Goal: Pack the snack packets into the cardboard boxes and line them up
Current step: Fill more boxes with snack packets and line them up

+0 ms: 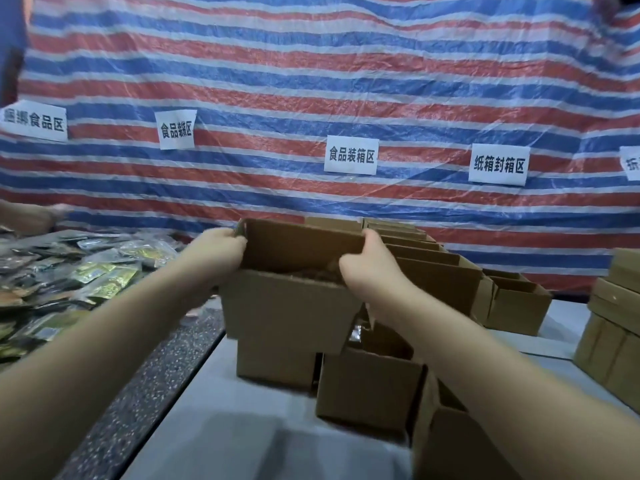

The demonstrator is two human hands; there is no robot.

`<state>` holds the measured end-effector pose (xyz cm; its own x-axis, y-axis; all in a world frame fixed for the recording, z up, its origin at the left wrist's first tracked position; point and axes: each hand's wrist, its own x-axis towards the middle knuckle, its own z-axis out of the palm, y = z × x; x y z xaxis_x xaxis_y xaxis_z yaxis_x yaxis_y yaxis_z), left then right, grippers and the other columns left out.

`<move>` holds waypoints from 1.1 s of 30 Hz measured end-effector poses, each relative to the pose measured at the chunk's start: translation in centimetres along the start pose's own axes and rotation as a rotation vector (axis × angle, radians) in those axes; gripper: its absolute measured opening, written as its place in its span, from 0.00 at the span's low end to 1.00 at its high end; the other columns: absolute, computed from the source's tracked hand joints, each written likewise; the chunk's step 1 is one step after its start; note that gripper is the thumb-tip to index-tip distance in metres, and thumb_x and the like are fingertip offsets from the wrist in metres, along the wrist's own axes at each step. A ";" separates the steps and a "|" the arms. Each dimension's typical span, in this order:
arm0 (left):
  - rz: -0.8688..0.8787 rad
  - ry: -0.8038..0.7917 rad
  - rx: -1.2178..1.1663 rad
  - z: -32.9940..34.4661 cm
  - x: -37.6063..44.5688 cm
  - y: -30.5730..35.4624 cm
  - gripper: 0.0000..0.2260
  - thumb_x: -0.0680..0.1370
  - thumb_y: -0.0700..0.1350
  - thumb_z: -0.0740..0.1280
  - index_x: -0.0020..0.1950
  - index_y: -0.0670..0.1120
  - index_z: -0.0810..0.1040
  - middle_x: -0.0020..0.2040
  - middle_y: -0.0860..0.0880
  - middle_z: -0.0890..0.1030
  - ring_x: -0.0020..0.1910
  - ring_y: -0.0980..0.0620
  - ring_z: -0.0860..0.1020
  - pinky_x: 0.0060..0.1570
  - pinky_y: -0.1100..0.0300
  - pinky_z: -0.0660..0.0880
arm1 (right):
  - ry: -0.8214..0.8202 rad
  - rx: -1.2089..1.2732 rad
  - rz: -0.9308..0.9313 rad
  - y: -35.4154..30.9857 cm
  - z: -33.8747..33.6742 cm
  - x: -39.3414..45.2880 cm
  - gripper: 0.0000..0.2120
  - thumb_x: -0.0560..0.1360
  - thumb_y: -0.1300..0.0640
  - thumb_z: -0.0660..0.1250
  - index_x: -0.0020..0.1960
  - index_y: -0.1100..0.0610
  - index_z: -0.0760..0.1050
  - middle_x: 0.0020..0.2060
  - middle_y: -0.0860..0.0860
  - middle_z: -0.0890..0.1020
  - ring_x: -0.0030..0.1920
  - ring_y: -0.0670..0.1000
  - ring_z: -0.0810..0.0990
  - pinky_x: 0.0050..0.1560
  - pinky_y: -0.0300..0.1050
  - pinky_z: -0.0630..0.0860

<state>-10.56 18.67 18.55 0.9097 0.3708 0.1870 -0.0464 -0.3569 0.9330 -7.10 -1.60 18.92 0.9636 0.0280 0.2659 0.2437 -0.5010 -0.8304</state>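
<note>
Overhead, a striped red, white and blue tarpaulin serves as backdrop, with white paper labels stuck across it. Surface: pale grey table with a dark speckled strip on its left edge. Left: heap of snack packets. Centre: open cardboard box, raised above other open boxes, blocking the row of boxes behind it. Left hand and right hand each curl around its upright rear flap. Right edge: stacked closed cartons. Far left: another person's hand.
</note>
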 end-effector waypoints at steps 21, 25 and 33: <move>-0.175 -0.128 -0.051 14.6 28.2 1.6 0.16 0.84 0.46 0.56 0.66 0.37 0.72 0.57 0.36 0.80 0.54 0.36 0.80 0.59 0.36 0.75 | -0.275 -0.928 0.035 2.1 2.9 30.2 0.37 0.82 0.33 0.46 0.82 0.55 0.52 0.81 0.56 0.55 0.81 0.59 0.54 0.78 0.56 0.52; -0.159 -0.172 -0.058 16.3 29.4 0.7 0.15 0.81 0.37 0.54 0.66 0.36 0.71 0.44 0.37 0.79 0.42 0.37 0.81 0.51 0.34 0.77 | -0.355 -1.033 0.065 2.9 3.0 31.8 0.34 0.84 0.35 0.42 0.82 0.56 0.53 0.81 0.55 0.55 0.80 0.58 0.54 0.77 0.56 0.53; -0.202 -0.169 -0.019 17.6 30.3 -1.6 0.15 0.83 0.42 0.57 0.66 0.36 0.72 0.54 0.36 0.81 0.51 0.36 0.80 0.54 0.37 0.78 | -0.408 -1.081 0.078 5.5 5.0 32.8 0.30 0.85 0.39 0.43 0.82 0.53 0.52 0.81 0.55 0.54 0.81 0.58 0.52 0.78 0.57 0.51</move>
<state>24.33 15.39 17.30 0.9571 0.2843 -0.0564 0.1372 -0.2733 0.9521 26.37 0.84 20.62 0.9838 0.1424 -0.1090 0.1502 -0.9864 0.0672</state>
